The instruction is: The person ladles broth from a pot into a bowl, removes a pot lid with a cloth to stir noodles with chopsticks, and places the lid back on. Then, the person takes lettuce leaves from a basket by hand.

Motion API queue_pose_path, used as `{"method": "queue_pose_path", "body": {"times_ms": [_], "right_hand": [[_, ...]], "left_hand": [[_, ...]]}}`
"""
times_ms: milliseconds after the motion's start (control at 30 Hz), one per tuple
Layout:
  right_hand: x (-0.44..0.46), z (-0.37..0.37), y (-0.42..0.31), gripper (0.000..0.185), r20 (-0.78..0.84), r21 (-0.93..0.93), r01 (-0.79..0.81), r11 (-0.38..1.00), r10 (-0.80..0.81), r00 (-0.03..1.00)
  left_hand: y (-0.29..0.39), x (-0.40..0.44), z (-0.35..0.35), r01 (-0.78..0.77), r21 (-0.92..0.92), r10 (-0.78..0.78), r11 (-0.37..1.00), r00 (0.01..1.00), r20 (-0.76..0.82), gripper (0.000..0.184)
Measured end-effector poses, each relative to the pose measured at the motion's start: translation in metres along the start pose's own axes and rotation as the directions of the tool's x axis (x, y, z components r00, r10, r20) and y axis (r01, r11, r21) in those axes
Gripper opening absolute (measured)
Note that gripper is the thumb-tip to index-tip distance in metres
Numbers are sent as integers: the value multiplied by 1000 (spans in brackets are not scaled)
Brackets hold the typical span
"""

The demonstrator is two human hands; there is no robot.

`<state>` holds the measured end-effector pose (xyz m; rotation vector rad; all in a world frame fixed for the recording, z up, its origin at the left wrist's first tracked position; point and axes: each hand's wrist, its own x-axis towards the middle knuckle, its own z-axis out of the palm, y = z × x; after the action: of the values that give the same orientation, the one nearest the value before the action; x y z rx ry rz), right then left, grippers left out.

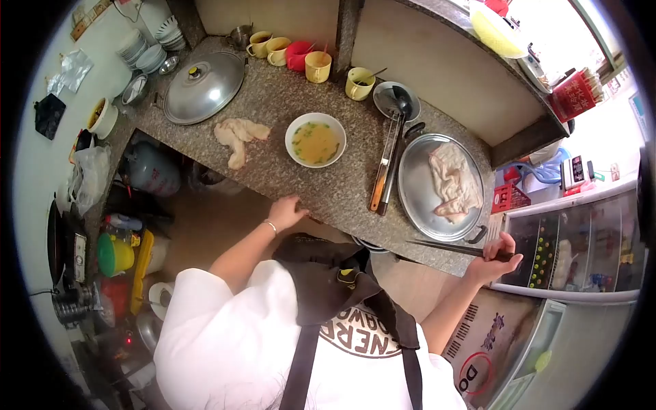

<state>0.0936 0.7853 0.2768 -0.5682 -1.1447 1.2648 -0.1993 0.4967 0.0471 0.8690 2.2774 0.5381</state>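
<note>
Utensil (pixel 444 247), long, thin and dark, is clamped in the right hand (pixel 490 265), whose fingers wrap its handle; the thin end points left across the near part of the stone surface (pixel 342 198), close beside the round metal pan (pixel 415 191). The right forearm comes up past the surface's near edge. Well apart from it, the left hand (pixel 288 213) rests at that same edge with bent fingers; whether it grips anything, I cannot tell. A thin bracelet (pixel 272 225) circles the left wrist. The pan has two dark handles and holds a pale, folded, raw-looking piece (pixel 454 183). Left of the pan lie tongs (pixel 378 188) with an orange grip, and a black ladle (pixel 403 100) with its head in a metal dish (pixel 381 101). Bare stone shows between the tongs and a white bowl (pixel 316 117), which contains yellowish broth (pixel 314 143) with green bits, and also between this bowl and the left hand. Farther left, a second pale piece (pixel 239 137) lies directly on the stone, with a domed metal lid (pixel 212 96) behind it. Along the back wall stand a yellow cup (pixel 360 92) with dark green contents and a spoon, then a row of three more yellow cups (pixel 318 72) and a red cup (pixel 297 60).
</note>
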Motion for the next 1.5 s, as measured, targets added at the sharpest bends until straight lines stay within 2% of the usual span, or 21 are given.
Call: {"method": "queue_pose_path", "body": {"times_ms": [33, 100, 233, 267, 300, 367, 400, 500, 533, 633, 700, 767, 900, 1000, 1100, 1167, 1200, 1233, 1267, 1400, 1500], "right_hand": [[1, 2, 2, 55, -2, -4, 3, 1000, -3, 1000], [3, 7, 2, 55, -11, -13, -1, 1000, 0, 1000], [4, 9, 0, 55, -34, -66, 11, 998, -13, 999], [3, 8, 0, 55, -35, -91, 28, 995, -31, 999], [1, 9, -1, 55, -36, -94, 28, 995, -32, 999], [-5, 11, -3, 56, -95, -85, 16, 996, -24, 995], [-6, 10, -4, 56, -66, -72, 15, 997, -20, 998], [-10, 10, -3, 57, -30, -70, 9, 997, -12, 999], [-11, 14, -5, 56, -42, -73, -5, 997, 1, 999], [-6, 10, 1, 55, -30, -44, 14, 999, -15, 999], [-5, 20, 1, 54, -93, -105, 41, 994, -51, 994], [-1, 17, 7, 54, -97, -77, 35, 996, -42, 994], [-3, 25, 9, 53, -117, -120, 18, 993, -32, 993], [-4, 25, 13, 52, -119, -83, 33, 996, -43, 992], [-7, 28, 13, 52, -78, -93, 21, 995, -28, 997], [-7, 30, 13, 53, -19, -110, 14, 994, -16, 1000], [-7, 30, 13, 54, -30, -97, -28, 995, 25, 999], [-7, 29, 13, 54, -40, -95, -21, 995, 17, 999], [-6, 30, 12, 54, -20, -115, -9, 993, 7, 1000], [-8, 32, 9, 53, -20, -135, -1, 991, -2, 1000], [-7, 30, 10, 52, -14, -118, 3, 993, -5, 1000]], "left_hand": [[-11, -4, -1, 3, 29, 2, 1000, 982, -187, 53], [-38, -9, -14, 46, 69, -17, 997, 928, -372, 57], [-90, -1, -47, 286, 186, -159, 940, 849, -504, 78], [-89, -1, -63, 388, 126, -307, 913, 857, -414, 94], [-95, 3, -70, 387, 126, -307, 914, 858, -412, 94], [-105, 10, -82, 489, 183, -446, 853, 865, -228, 106], [-108, 13, -86, 487, 204, -464, 849, 873, -152, 111], [-109, 28, -77, 529, 297, -511, 795, 848, -142, 112], [-112, 31, -76, 538, 278, -518, 796, 842, -148, 112], [-107, 24, -81, 503, 279, -479, 818, 864, -153, 111], [-106, 19, -80, 447, 263, -411, 855, 893, -183, 110], [-113, 24, -77, 478, 240, -447, 845, 877, -175, 111], [-109, 31, -81, 503, 352, -505, 789, 858, -94, 114], [-105, 32, -86, 474, 398, -499, 786, 865, -46, 115], [-129, 48, -75, 428, 478, -486, 767, 874, -3, 115], [-127, 47, -72, 445, 478, -494, 757, 869, -26, 115], [-129, 46, -67, 450, 525, -490, 723, 869, -69, 104], [-126, 44, -70, 456, 569, -484, 684, 868, -113, 101], [-119, 44, -82, 277, 691, -441, 668, 895, 68, 99], [-138, 56, -73, 356, 574, -461, 737, 887, 42, 110], [-139, 56, -75, 263, 633, -417, 729, 903, 105, 106]]}}
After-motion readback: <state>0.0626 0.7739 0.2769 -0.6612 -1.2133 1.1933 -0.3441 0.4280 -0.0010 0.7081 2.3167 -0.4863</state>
